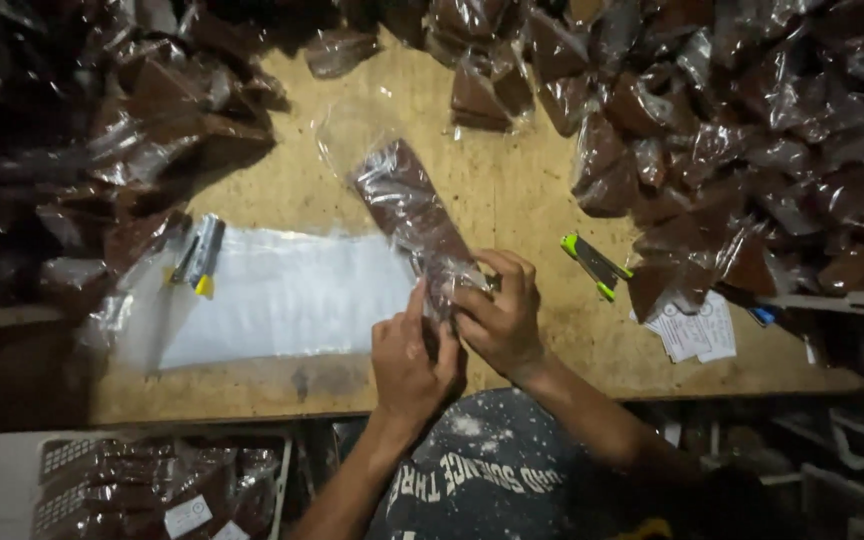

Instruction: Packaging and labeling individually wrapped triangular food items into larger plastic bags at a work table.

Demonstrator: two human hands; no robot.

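Observation:
A long clear plastic bag of dark brown stuff lies slantwise on the wooden table, its empty top end pointing away from me. My left hand and my right hand both pinch its near end, fingers closed on the plastic, thumbs close together. Just left of my hands lies a flat stack of empty clear bags.
Heaps of filled brown bags crowd the right and back, and more filled bags pile up at left. A green-handled tool lies right of my hands, a stapler at left, paper slips near the right edge. A white crate stands below.

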